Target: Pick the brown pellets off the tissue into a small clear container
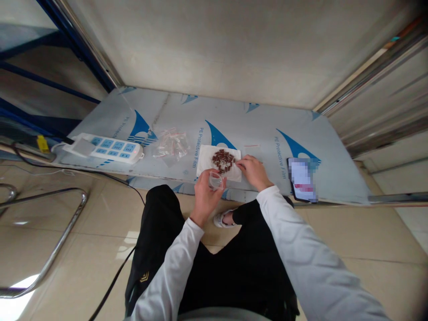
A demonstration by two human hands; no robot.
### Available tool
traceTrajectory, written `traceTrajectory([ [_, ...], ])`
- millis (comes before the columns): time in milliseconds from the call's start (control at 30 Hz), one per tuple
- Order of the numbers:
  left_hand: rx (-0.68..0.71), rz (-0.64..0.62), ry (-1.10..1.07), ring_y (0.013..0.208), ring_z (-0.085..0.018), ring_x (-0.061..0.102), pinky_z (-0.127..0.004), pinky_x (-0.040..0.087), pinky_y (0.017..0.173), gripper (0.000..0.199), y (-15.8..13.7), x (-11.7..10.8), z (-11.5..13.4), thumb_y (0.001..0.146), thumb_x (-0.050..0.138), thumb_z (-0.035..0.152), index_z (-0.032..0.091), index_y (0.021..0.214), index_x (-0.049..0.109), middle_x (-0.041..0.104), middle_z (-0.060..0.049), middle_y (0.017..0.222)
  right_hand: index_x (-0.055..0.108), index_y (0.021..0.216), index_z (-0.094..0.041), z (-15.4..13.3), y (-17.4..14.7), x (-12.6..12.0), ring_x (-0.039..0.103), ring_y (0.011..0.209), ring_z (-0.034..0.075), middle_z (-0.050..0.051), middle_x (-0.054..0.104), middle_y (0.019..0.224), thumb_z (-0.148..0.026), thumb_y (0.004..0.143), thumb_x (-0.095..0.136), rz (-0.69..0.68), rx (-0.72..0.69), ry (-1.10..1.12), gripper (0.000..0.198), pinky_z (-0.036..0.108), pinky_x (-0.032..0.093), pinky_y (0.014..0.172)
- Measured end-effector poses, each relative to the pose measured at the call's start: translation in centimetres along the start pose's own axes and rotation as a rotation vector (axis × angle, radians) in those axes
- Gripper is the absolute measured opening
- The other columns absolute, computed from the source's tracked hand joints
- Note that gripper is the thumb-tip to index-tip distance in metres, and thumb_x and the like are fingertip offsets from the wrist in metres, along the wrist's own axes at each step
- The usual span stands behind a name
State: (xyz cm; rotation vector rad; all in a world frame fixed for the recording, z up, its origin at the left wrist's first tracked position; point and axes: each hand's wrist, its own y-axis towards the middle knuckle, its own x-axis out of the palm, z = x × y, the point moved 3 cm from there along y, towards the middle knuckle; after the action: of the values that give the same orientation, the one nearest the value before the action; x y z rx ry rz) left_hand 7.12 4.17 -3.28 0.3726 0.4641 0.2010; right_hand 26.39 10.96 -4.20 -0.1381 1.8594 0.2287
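A loose pile of small brown capsules [224,160] lies on a white sheet [204,156] near the table's front edge. My left hand [206,195] is closed around a small clear open-mouthed plastic container [216,181] at the front of the sheet, just below the pile. Whether this is a cup or a bag held open, I cannot tell. At the pile's right side is my right hand [252,170], its thumb and forefinger pinched together over the sheet's edge. What sits between those fingertips, if anything, is too small to make out.
Several clear zip bags [172,145] with red strips lie left of the sheet. A thin red-striped strip [252,146] rests behind my right hand. Farther left is a white power strip [117,148] with cables. A phone [302,179] lies at the table's right front edge.
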Motion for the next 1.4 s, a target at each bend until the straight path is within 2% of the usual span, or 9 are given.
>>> traceTrajectory([
  [300,0.007,-0.007,-0.006,0.082,-0.017,0.066,-0.029,0.05,0.078,0.019,0.0,0.0,0.3,0.08,0.069,0.022,0.022,0.094,0.057,0.067,-0.001,0.085,0.072,0.104,-0.016,-0.7,-0.9,-0.6,0.065,0.089,0.024,0.011,0.072,0.095,-0.015,0.091,0.056,0.095,-0.011,0.055,0.021,0.033,0.048,0.08],
  [467,-0.007,-0.011,-0.019,0.082,-0.018,0.066,-0.03,0.051,0.077,0.022,0.0,0.1,0.2,0.081,0.069,0.026,0.021,0.099,0.057,0.068,-0.002,0.086,0.07,0.1,-0.019,-5.1,-3.4,-3.9,0.065,0.075,0.017,0.006,0.074,0.096,-0.031,0.089,0.065,0.372,0.082,0.598,0.017,0.028,0.051,0.071],
  [567,0.002,-0.039,-0.054,0.085,-0.02,0.067,-0.03,0.051,0.076,0.028,-0.2,0.2,0.3,0.077,0.069,0.022,0.021,0.102,0.056,0.069,-0.004,0.092,0.072,0.094,-0.022,-8.7,-4.8,-5.0,0.064,0.072,0.016,0.003,0.074,0.092,-0.032,0.087,0.067,0.315,0.031,0.723,0.013,0.027,0.05,0.066],
  [700,0.016,-0.053,-0.1,0.088,-0.021,0.067,-0.031,0.051,0.078,0.036,-0.5,0.3,0.5,0.072,0.068,0.014,0.021,0.104,0.056,0.07,-0.004,0.098,0.074,0.089,-0.023,-10.9,-5.4,-5.4,0.064,0.077,0.018,0.003,0.073,0.084,-0.026,0.087,0.067,0.222,-0.133,0.622,0.009,0.029,0.05,0.073],
  [767,0.011,-0.044,-0.1,0.086,-0.02,0.067,-0.031,0.051,0.078,0.032,-0.6,0.1,0.5,0.073,0.068,0.016,0.021,0.102,0.056,0.07,-0.004,0.095,0.075,0.092,-0.023,-9.9,-5.1,-5.4,0.064,0.079,0.018,0.004,0.074,0.086,-0.028,0.089,0.064,0.244,-0.141,0.593,0.013,0.03,0.05,0.073],
  [900,-0.006,0.003,-0.065,0.08,-0.017,0.067,-0.029,0.051,0.076,0.022,-0.4,-0.1,0.7,0.079,0.07,0.025,0.021,0.097,0.057,0.068,-0.001,0.084,0.075,0.101,-0.02,-4.2,-2.9,-4.4,0.062,0.068,0.018,0.006,0.073,0.091,-0.031,0.091,0.058,0.342,0.073,0.428,0.022,0.031,0.051,0.069],
  [1033,-0.002,0.019,-0.054,0.079,-0.017,0.066,-0.028,0.05,0.076,0.022,-0.3,-0.2,0.8,0.08,0.07,0.027,0.022,0.097,0.057,0.067,0.0,0.082,0.077,0.099,-0.016,0.4,0.2,-1.6,0.063,0.083,0.023,0.011,0.07,0.094,-0.018,0.086,0.059,0.118,0.094,0.084,0.022,0.035,0.049,0.081],
  [1267,-0.015,0.022,-0.046,0.078,-0.016,0.066,-0.028,0.05,0.076,0.021,-0.2,-0.3,0.6,0.08,0.07,0.026,0.022,0.096,0.057,0.067,0.0,0.083,0.077,0.092,-0.018,0.0,0.8,0.0,0.061,0.095,0.029,0.012,0.069,0.095,-0.03,0.089,0.062,0.075,0.084,0.039,0.02,0.038,0.048,0.081],
  [1400,-0.007,0.019,-0.038,0.079,-0.016,0.066,-0.028,0.05,0.077,0.02,-0.2,-0.2,0.6,0.08,0.07,0.025,0.021,0.095,0.057,0.068,0.0,0.084,0.077,0.087,-0.017,-0.6,0.4,0.5,0.063,0.093,0.027,0.013,0.071,0.094,-0.022,0.086,0.064,0.083,0.116,0.081,0.013,0.037,0.048,0.083],
])
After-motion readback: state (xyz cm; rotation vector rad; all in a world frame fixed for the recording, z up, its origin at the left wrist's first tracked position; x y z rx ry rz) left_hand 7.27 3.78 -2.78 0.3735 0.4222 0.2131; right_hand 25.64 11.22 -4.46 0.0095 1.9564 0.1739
